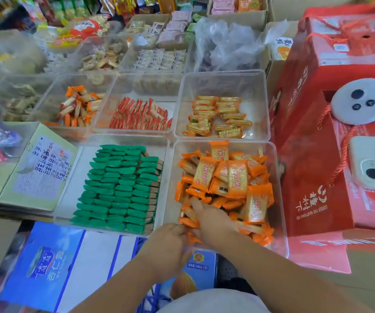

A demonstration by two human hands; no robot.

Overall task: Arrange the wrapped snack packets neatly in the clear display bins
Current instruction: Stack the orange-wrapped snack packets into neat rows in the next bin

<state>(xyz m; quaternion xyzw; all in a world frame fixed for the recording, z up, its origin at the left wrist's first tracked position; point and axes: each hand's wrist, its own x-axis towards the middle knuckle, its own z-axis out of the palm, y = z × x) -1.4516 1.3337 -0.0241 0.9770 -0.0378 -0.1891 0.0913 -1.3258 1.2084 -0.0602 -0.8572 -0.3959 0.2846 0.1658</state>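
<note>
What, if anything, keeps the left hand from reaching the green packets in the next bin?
Nothing visible, so probably yes: the left hand sits beside the green packets' open-topped bin, though it seems to be gripping orange packets.

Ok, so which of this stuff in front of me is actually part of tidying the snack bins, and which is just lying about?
Part of the job: orange packets, their clear bin, left hand and right hand at that pile, green packets already in rows.
Just lying about: red gift boxes, blue carton, white device.
</note>
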